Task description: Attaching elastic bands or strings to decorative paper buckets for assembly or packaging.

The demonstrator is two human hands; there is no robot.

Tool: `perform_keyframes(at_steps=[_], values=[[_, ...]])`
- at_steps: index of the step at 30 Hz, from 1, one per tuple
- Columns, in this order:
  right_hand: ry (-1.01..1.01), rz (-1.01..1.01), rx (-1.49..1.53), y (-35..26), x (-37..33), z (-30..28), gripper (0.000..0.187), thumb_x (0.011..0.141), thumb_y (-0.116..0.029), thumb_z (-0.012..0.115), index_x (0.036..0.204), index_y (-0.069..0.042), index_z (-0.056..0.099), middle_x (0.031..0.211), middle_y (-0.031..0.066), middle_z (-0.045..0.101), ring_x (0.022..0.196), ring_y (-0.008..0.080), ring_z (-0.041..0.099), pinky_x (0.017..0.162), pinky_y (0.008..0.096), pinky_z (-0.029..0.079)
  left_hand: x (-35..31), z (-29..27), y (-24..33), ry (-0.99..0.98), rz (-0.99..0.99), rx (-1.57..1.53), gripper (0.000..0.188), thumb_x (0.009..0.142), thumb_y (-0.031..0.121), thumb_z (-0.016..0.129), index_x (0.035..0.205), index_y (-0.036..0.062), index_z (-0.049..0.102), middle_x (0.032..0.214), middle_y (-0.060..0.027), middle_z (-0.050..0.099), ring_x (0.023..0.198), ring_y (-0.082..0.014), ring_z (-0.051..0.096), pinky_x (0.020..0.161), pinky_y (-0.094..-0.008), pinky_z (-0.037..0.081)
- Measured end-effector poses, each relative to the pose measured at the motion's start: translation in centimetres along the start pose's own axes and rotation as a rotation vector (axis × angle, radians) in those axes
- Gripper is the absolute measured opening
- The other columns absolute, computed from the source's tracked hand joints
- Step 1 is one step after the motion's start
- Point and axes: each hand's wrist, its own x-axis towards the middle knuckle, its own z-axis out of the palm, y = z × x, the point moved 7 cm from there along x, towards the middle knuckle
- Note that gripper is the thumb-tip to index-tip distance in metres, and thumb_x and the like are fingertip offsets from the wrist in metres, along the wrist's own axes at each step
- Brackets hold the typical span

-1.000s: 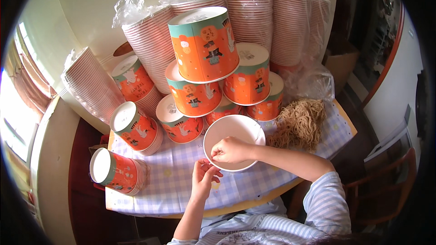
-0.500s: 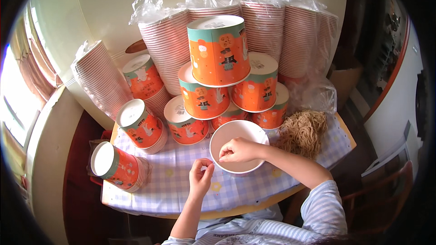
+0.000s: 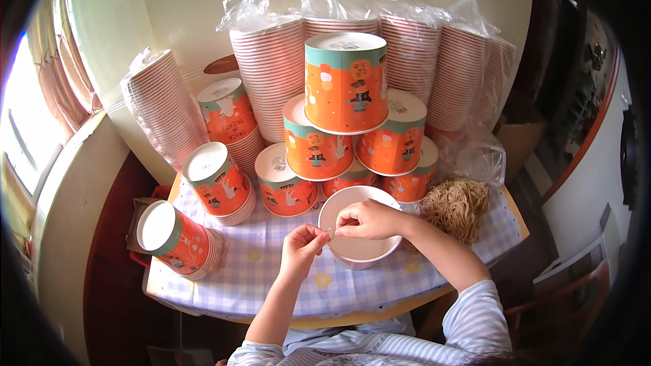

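An open white paper tub (image 3: 366, 251) stands upright at the table's near middle. Over its mouth, my right hand (image 3: 373, 220) is closed in a pinch. At the tub's left rim my left hand (image 3: 300, 252) pinches too, thumb against forefinger. The fingertips of both hands nearly meet. Whatever is between them, perhaps something thin and pale, is too small to make out. Just right of the tub lies a tangled heap of tan stringy strands (image 3: 456, 210), close to my right forearm.
Behind the tub, upturned orange tubs (image 3: 346, 88) with green bands form a pyramid. More stacks stand left, one leaning at the edge (image 3: 182, 238). Tall plastic-wrapped tub stacks (image 3: 268, 74) line the back. A checked cloth (image 3: 264, 278) covers the table; a chair (image 3: 569, 305) stands right.
My left hand has risen to the tub's rim, and both hands' fingertips have come together. The whole view has shifted slightly.
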Motion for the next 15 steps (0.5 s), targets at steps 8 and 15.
perform_keyframes(at_steps=[8,15], values=[[0.019,-0.124,0.004,-1.9,1.1,0.4,0.021,0.080,-0.024,0.056,0.084,-0.004,0.060,0.075,0.0098,0.062,0.070,0.0221,0.059,0.064,0.0327,0.046,-0.6,0.4,0.8,0.005,0.032,0.190,0.011,0.077,0.007,0.066,0.084,0.0007,0.060,0.073,-0.0003,0.060,0.063,-0.0031,0.051,0.055,-0.0175,0.042],[0.109,-0.162,0.052,-1.9,1.9,0.7,0.015,0.078,-0.017,0.055,0.083,-0.005,0.061,0.075,0.0108,0.062,0.068,0.0254,0.061,0.063,0.0348,0.046,-0.5,0.1,0.9,-0.020,0.083,0.362,0.009,0.078,0.006,0.065,0.082,0.0009,0.058,0.071,0.0015,0.056,0.062,-0.0029,0.048,0.055,-0.0173,0.040]])
